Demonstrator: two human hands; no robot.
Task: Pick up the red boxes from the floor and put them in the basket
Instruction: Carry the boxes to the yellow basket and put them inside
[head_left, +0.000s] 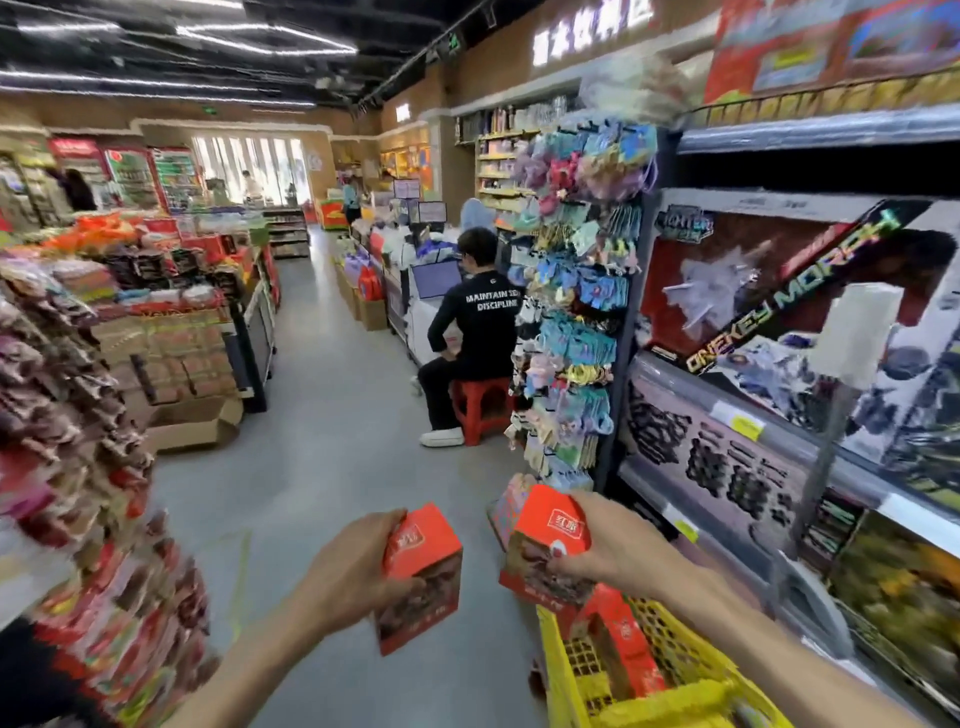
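I hold one red box in each hand above the shop floor. My left hand grips a red box from its left side, held upright. My right hand grips a second red box from its right side, just above the near rim of the yellow basket. The basket stands at the lower right, and at least one more red box lies inside it. Behind the right-hand box another patterned box shows partly.
A snack display crowds the left side. Toy shelves and a rack of hanging accessories line the right. A person in black sits on a red stool ahead in the aisle. Grey floor runs between them.
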